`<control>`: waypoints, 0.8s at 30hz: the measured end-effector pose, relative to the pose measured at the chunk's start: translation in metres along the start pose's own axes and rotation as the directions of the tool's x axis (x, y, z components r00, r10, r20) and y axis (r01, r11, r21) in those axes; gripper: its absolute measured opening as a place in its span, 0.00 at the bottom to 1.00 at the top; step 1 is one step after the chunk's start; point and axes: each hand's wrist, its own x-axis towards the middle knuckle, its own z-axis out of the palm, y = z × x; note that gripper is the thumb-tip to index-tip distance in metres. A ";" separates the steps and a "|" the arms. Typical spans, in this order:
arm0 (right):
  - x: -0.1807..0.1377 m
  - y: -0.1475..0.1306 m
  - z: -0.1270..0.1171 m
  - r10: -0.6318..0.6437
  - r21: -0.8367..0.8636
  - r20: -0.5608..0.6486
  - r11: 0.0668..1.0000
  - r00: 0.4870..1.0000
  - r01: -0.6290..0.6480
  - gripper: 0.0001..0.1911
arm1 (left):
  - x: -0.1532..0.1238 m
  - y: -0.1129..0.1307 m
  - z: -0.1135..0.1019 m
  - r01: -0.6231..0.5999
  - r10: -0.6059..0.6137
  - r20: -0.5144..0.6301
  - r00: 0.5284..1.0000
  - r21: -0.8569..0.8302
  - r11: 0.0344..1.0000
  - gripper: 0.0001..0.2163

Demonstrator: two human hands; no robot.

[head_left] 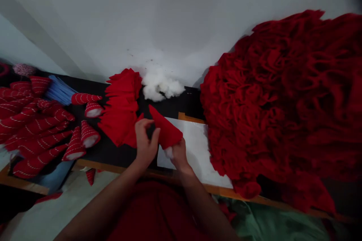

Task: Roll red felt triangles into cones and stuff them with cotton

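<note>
My right hand is closed around the wide end of a red felt cone, whose tip points up and to the left. A bit of white stuffing shows at the cone's lower end beside my fingers. Just left of the cone is my left hand, its fingers curved and the thumb apart from them, with nothing visible between. Behind that hand lies a fanned stack of red felt pieces. A clump of white fiberfill rests on the black tabletop near the wall.
A large heap of red felt pieces fills the right side. On the left are several red cones with white stitching, a bundle of blue strips and a pink-white pom-pom. A white sheet lies under my right hand.
</note>
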 end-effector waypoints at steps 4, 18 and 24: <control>0.000 -0.028 0.008 0.006 -0.008 0.097 1.000 0.995 -0.005 0.15 | 0.014 0.005 0.003 0.530 -0.512 0.189 0.838 -0.505 0.681 0.19; -0.012 -0.035 0.010 -0.369 -0.573 -0.052 0.772 0.928 0.275 0.12 | 0.014 0.004 0.006 0.597 -0.559 0.345 0.754 -0.714 0.366 0.25; -0.005 -0.036 0.012 -0.558 -0.570 0.122 0.637 0.821 0.518 0.15 | 0.018 0.013 0.007 0.557 -0.502 0.344 0.793 -0.745 0.368 0.27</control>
